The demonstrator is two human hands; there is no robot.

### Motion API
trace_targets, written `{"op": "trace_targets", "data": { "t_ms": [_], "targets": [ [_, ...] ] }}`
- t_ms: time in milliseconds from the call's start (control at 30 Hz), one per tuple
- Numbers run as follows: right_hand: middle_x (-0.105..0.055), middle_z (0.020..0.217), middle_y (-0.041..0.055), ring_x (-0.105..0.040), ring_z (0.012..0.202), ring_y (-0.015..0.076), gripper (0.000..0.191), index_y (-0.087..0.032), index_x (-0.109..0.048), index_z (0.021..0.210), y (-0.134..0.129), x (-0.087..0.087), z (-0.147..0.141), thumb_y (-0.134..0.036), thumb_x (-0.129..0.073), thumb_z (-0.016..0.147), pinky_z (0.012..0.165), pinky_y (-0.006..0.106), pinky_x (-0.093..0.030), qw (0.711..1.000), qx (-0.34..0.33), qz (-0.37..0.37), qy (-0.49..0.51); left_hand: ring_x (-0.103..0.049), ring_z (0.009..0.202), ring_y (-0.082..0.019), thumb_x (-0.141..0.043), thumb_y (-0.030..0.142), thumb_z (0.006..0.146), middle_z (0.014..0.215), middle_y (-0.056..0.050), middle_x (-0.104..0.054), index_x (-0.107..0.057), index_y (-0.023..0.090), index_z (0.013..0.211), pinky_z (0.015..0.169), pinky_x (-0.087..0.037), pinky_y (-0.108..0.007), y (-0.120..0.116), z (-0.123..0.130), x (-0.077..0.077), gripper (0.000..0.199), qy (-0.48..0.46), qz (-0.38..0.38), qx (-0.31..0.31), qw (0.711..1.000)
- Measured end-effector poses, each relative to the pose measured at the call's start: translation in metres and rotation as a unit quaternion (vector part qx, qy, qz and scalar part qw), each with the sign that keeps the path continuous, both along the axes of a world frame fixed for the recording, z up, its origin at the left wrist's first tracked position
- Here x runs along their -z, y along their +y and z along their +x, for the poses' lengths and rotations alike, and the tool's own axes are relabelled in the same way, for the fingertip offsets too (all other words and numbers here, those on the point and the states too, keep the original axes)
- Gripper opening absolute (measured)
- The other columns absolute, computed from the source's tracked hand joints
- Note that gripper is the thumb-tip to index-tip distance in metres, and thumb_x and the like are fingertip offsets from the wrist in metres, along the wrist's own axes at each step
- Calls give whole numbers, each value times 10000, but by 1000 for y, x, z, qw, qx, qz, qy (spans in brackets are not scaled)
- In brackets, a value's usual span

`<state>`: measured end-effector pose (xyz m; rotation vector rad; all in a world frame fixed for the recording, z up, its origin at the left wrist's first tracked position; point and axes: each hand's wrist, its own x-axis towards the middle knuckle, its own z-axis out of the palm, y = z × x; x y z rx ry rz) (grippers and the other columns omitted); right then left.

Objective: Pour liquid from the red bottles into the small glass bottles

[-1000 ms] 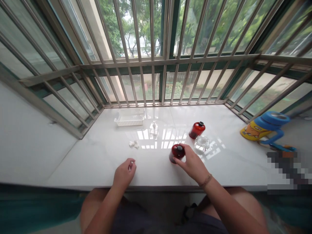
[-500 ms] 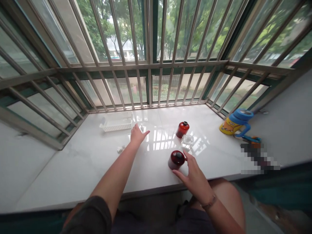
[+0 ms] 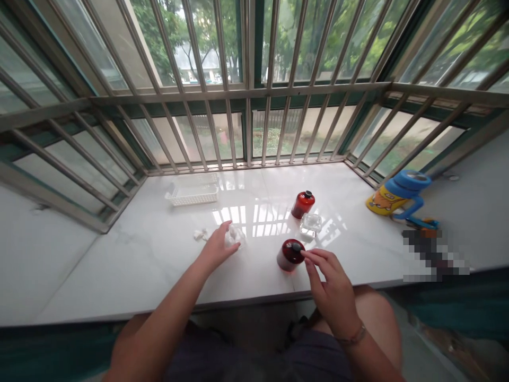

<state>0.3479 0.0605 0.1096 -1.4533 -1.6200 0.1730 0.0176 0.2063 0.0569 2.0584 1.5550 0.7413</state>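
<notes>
My left hand (image 3: pixel 218 245) has its thumb and fingers apart around the near side of a clear, crumpled-looking transparent item (image 3: pixel 236 236) on the white counter; whether it grips it cannot be made out. Just left of that hand lie small whitish pieces (image 3: pixel 201 234). My right hand (image 3: pixel 330 278) is beside a dark red round jar with a black knob on its lid (image 3: pixel 290 255), fingertips at the jar's right edge, thumb apart from the fingers. Behind that jar stand a clear glass block-like container (image 3: pixel 310 226) and a second red jar with a black top (image 3: pixel 303 205).
A white perforated basket (image 3: pixel 193 192) sits at the back left of the counter (image 3: pixel 139 265). On the right are a blue and yellow handled bottle (image 3: pixel 397 193) and an orange and blue item (image 3: pixel 429 227) beside a blurred patch. Metal bars (image 3: pixel 248 127) line the window.
My left hand has come nearer, and the clear item is now beside its fingers, closer to me than before. My right hand has shifted slightly right, its fingers nearer together. The view has tilted.
</notes>
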Motion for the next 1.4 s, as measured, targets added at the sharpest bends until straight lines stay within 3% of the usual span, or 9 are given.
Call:
{"op": "trace_targets", "data": {
  "t_ms": [200,333,467,700,800,933,1167,1300,1400],
  "targets": [
    [-680,1301,149,-654,1234,367,397,-294,-632,1415,19,-3,-14,-392,-649,1032,1063,598,-578,999,3,-24,-43,-451,1562,-423,-995,416,747,1691,-198,-429,-238,292,1684,1261,-441,-618,-61,-30,-5,1211,6,147,21,989],
    [-700,1201,118,-682,1164,345,192,-302,-689,1211,34,-7,-16,-360,-636,1036,1005,544,-594,996,4,-40,-85,-515,1510,-397,-847,447,935,1614,-187,-511,-298,301,1666,1250,-456,-637,-104,-19,-29,926,-35,259,-2,965],
    [-714,1171,98,-698,1131,317,151,-286,-669,1175,45,-15,-23,-282,-593,1045,993,496,-591,990,-65,-56,-113,-545,1482,-376,-805,451,969,1585,-175,-544,-351,299,1639,1225,-504,-605,-131,22,-40,823,-92,241,46,965],
    [-719,1071,107,-696,1017,309,131,-241,-659,1139,55,-23,-42,-317,-582,1065,920,458,-568,973,-100,-65,-199,-535,1482,-433,-967,439,790,1609,-238,-515,-290,223,1682,1226,-492,-648,-95,115,1,1140,-147,123,71,979],
    [-699,885,96,-684,859,314,200,-237,-632,961,59,-23,-46,-391,-590,1081,780,430,-529,951,-49,-80,-294,-609,1405,-407,-940,285,777,1516,-206,-617,-477,217,1579,1220,-504,-612,-76,138,9,929,-179,87,59,978],
    [-703,848,100,-693,792,296,241,-223,-625,953,66,-24,-48,-410,-585,1101,701,397,-505,926,-44,-99,-363,-680,1311,-341,-845,163,806,1411,-143,-705,-617,243,1427,1182,-543,-534,-70,145,7,666,-221,65,45,972],
    [-703,932,80,-683,894,248,65,-175,-667,1027,73,-42,-34,-152,-616,1059,818,353,-531,894,-180,-102,-398,-715,1182,-305,-901,170,741,1300,-73,-742,-636,256,1349,1071,-585,-476,-73,139,-3,668,-229,41,50,971],
    [-706,1106,73,-676,1012,222,253,-195,-667,1142,70,-55,-28,-4,-615,986,898,323,-544,874,-265,-116,-389,-719,1126,-302,-905,178,733,1231,-64,-755,-671,243,1270,1037,-598,-466,-74,142,-4,589,-234,42,53,970],
    [-705,1120,112,-694,1003,262,174,-170,-657,1211,66,-59,-30,-148,-639,1039,873,366,-562,877,-213,-138,-407,-714,1144,-312,-878,161,736,1282,-79,-745,-639,244,1345,1062,-590,-491,-75,144,-1,659,-226,57,38,972]
  ]
}}
